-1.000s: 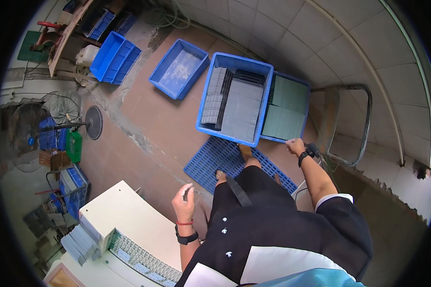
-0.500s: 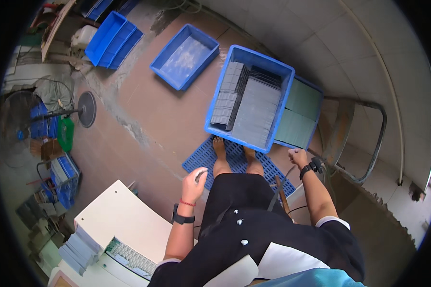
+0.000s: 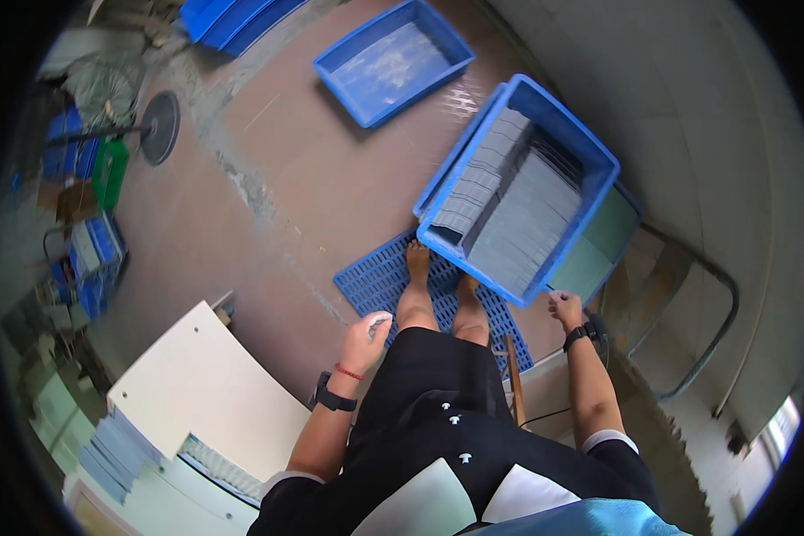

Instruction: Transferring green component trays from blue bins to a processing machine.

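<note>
My left hand (image 3: 364, 344) is raised beside my left thigh, its fingers curled in toward the thumb. Something whitish shows at its fingertips; whether that is a covering or a held piece I cannot make out. Close to the near right corner of a blue plastic tote (image 3: 554, 284), my right hand (image 3: 566, 308) hangs with bent fingers; what they hold, if anything, is hidden. Inside the tote stand rows of thin grey plates (image 3: 523, 210), packed on edge in a narrow and a wide block. A second blue tote beside it carries pale green sheets (image 3: 598, 248).
A blue slatted mat (image 3: 371, 277) lies under my feet. Farther off sits a shallow blue bin (image 3: 393, 67). At the left is a cream machine cabinet (image 3: 201, 371) with stacked grey plates (image 3: 116, 460). A metal-framed handle (image 3: 719, 304) stands at the right near the wall.
The view has shifted, with the totes now farther right and the shallow bin higher up. My right hand's fingers look looser. My left hand keeps its curled pose.
</note>
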`<state>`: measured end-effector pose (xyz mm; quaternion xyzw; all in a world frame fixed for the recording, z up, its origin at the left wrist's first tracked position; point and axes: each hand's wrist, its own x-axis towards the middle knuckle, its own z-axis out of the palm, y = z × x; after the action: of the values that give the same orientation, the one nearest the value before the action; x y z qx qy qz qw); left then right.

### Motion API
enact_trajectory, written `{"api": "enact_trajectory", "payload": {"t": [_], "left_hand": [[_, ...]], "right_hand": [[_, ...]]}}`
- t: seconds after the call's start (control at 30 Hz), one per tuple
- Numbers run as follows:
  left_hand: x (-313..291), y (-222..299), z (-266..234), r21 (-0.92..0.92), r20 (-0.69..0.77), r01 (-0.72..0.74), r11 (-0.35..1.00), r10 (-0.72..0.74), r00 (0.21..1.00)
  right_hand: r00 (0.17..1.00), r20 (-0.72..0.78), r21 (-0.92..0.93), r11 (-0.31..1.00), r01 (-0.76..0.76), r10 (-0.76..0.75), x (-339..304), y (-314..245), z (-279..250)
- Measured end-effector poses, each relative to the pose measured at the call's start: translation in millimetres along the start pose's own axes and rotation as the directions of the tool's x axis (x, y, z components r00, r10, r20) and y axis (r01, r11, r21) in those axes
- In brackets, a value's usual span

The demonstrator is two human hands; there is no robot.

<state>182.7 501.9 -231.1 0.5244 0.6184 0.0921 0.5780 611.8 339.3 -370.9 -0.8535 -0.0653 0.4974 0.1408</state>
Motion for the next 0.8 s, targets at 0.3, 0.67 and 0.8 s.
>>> {"api": "enact_trajectory", "payload": {"t": [0.3, 0.67, 0.8], "left_hand": [[6.0, -43.8, 43.7, -0.029, 0.022, 0.079, 0.996, -0.078, 0.997], [13.3, -64.1, 83.7, 0.069, 0.091, 0.171, 0.983, -0.177, 0.98], [12.6, -55.9, 71.9, 0.278, 0.078, 0.228, 0.933, -0.259, 0.963]], "right_hand": [[0.995, -0.081, -0.134, 0.99, 0.044, -0.055, 94.8, 5.1, -17.7], [0.923, -0.222, -0.226, 0.937, 0.266, -0.315, 251.1, 68.1, -49.3], [0.892, -0.359, -0.449, 0.889, 0.091, -0.273, 228.9, 42.2, 14.9]]}}
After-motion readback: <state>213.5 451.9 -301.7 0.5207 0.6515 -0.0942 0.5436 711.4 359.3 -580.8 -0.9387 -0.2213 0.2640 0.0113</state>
